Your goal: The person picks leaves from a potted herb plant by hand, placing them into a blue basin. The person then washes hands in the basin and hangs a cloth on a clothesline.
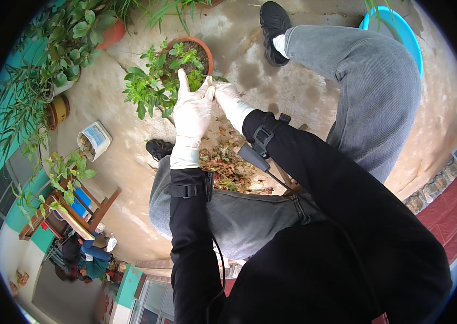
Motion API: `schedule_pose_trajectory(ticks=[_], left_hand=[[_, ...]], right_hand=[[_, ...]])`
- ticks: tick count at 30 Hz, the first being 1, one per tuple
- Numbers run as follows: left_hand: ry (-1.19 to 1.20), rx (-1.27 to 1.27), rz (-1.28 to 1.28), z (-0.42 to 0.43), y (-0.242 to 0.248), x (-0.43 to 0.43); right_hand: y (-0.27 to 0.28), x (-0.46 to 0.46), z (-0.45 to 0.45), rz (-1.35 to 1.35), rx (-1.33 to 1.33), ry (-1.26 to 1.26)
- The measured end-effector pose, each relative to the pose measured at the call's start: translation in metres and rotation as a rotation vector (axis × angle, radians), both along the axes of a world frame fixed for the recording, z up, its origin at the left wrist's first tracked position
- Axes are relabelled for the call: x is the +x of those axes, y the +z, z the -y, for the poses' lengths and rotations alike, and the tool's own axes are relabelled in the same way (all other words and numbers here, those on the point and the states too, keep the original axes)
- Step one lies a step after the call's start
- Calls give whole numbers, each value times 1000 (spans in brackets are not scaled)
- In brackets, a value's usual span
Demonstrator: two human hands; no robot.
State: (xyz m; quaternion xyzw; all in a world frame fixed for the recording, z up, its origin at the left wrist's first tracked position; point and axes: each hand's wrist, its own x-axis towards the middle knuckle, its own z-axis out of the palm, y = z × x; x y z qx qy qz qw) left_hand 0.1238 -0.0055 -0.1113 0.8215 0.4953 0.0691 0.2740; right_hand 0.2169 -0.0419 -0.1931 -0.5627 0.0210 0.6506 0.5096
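Both my hands wear thin white gloves and meet at the near rim of a terracotta-coloured pot [211, 52]. A leafy green plant [143, 87] grows from its dark soil and spills over the left side. My left hand [192, 111] has its index finger stretched toward the foliage, while its thumb and other fingers come together beside my right hand. Whether anything is between them is hidden. The fingers of my right hand [228, 97] are bent closed at a narrow green leaf [221, 79], which pokes out beyond them.
Dry leaves and plant scraps [228, 166] lie on the concrete floor between my legs, beside a wooden piece. A white tub [95, 139] stands left, near potted plants [58, 111]. A blue basin [408, 36] is at upper right. Another person [94, 265] is at lower left, near a wooden chair [101, 210].
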Motion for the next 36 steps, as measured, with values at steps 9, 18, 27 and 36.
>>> schedule_pose_trajectory(ticks=[9, 18, 27, 36], left_hand=[[-273, 265, -328, -21, -13, -18], [-294, 141, -158, -30, -15, -26], [-259, 78, -201, -40, -12, -32], [-261, 91, -216, -42, -8, -33]], right_hand=[[14, 8, -25, -299, -34, -91], [11, 8, -27, -336, -15, -105], [24, 30, 17, -487, 94, 285], [3, 4, 20, 531, -48, 316]])
